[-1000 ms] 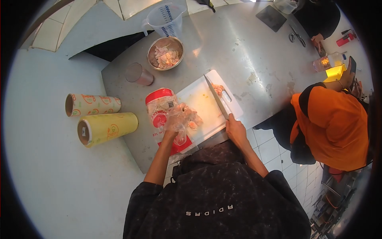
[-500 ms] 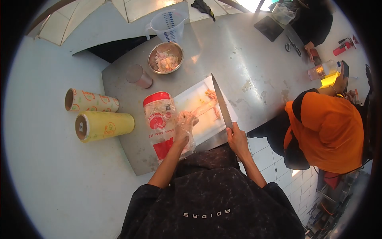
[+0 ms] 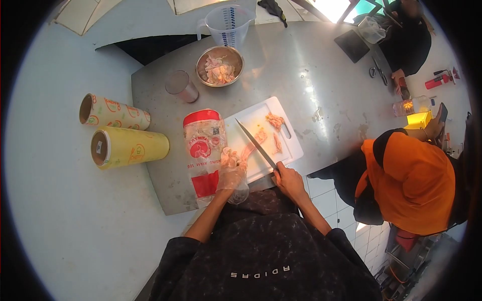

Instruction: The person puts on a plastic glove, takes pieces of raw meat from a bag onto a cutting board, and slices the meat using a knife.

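Observation:
My left hand [image 3: 231, 176], in a clear plastic glove, is closed on raw chicken [image 3: 230, 158] at the left edge of the white cutting board [image 3: 258, 166]. A strip of the meat stretches from it across the board. My right hand [image 3: 288, 181] grips the handle of a long knife [image 3: 256, 144], whose blade slants up and left over that strip. Small meat pieces [image 3: 274, 120] lie near the board's handle slot. Left of the board is a red and white plastic package [image 3: 201, 145], partly beside my left hand.
Behind are a metal bowl of meat [image 3: 219, 80], a measuring jug [image 3: 228, 25] and a tumbler [image 3: 182, 86]. Two wrap rolls [image 3: 114, 113] lie left. A person in orange [image 3: 411, 180] is at right; another person [image 3: 409, 45], scissors [image 3: 379, 70] and a bottle [image 3: 411, 106] are farther back.
The knife has swung left from the board's right side to over the meat strip. My left hand has moved to the board's near left edge, with meat now drawn out from it.

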Available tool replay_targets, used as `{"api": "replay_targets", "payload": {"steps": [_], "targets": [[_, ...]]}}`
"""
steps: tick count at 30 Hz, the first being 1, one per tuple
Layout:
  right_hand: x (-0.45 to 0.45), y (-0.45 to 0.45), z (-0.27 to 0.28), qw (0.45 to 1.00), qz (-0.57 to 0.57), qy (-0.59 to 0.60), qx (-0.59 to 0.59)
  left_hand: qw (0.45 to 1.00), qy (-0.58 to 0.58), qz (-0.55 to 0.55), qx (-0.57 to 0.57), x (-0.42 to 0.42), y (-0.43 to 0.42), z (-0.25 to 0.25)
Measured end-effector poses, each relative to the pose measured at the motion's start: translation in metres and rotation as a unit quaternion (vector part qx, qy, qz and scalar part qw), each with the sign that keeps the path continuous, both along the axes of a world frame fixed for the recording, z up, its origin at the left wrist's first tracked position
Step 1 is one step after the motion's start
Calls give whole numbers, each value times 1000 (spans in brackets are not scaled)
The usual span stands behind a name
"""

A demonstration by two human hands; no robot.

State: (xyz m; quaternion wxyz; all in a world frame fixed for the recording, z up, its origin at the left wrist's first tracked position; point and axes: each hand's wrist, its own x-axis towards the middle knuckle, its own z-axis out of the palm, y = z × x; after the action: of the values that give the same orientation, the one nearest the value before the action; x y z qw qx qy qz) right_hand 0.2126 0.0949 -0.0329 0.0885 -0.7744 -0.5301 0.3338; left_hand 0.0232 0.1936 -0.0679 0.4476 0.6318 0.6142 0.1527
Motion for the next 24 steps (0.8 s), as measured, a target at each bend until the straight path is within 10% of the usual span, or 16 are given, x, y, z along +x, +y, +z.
{"api": "replay_targets", "payload": {"steps": [5,8,14,16,18,20,22,24], "targets": [[-1,11,-2,999,29,-20,-17,909,65,-189,365,-2,16,0],[-5,16,1,998,45,-15,-29,974,-65,-162,144,-5,5,-94],[-20,25,-39,999,40,-17,27,919,-379,-103,-30,-1,-3,-114],[-27,49,-39,998,46,-37,35,950,-287,-122,19,0,-3,-124],[-34,53,-37,998,47,-43,16,871,-472,-59,-125,-5,-2,-118],[-28,49,-37,997,48,-47,-27,446,-795,95,-401,3,15,-73],[-37,62,-50,997,43,-56,12,578,-724,47,-373,-10,3,-151],[-39,74,-58,997,40,-59,38,560,-728,61,-390,-12,-1,-161]]}}
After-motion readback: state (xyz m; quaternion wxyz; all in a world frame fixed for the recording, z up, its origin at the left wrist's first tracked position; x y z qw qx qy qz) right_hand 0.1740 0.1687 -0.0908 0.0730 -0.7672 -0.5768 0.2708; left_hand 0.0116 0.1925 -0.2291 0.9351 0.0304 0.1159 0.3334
